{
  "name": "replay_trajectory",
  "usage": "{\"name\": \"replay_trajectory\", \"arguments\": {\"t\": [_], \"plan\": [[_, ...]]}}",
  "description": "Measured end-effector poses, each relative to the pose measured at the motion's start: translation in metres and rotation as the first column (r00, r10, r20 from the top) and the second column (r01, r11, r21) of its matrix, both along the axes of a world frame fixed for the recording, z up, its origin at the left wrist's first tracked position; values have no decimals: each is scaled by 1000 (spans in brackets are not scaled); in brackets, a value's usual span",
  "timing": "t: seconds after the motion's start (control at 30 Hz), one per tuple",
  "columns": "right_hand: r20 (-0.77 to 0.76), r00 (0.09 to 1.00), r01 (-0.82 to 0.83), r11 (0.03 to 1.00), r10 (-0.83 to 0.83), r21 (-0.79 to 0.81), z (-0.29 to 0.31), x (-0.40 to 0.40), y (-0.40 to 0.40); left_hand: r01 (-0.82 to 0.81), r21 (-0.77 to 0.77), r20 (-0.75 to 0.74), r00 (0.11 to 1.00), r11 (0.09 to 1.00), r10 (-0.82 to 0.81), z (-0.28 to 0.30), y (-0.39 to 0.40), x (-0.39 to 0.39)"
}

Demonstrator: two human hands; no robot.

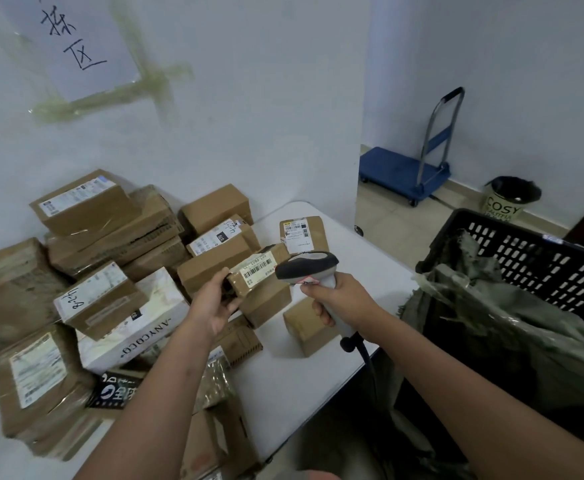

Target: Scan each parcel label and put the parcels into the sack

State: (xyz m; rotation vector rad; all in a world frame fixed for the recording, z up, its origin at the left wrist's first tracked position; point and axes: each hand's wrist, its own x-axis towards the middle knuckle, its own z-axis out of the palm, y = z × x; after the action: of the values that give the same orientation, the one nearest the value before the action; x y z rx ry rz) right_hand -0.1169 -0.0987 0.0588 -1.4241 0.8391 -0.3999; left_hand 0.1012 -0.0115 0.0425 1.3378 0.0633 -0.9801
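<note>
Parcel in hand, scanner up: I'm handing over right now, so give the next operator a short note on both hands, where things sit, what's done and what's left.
Left hand grips a small taped parcel, label facing up.
Right hand holds the scanner, its head right at that label.
The sack hangs open in the black crate on the right.
Done: whether any parcels are already in the sack cannot be seen.
Left: finish this scan, drop the parcel in the sack, then work through the pile of boxes on the table.
</note>
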Motion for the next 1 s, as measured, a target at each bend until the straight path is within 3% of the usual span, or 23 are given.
{"name": "replay_trajectory", "arguments": {"t": [0.43,1.0], "plan": [[16,1000,1,998,0,-67,6,18,1,56,73,-40,998,996,-54,6,-8,10],[27,999,28,999,-28,-30,10,18,-7,71,81,-30,997,994,-69,5,-24,12]]}}
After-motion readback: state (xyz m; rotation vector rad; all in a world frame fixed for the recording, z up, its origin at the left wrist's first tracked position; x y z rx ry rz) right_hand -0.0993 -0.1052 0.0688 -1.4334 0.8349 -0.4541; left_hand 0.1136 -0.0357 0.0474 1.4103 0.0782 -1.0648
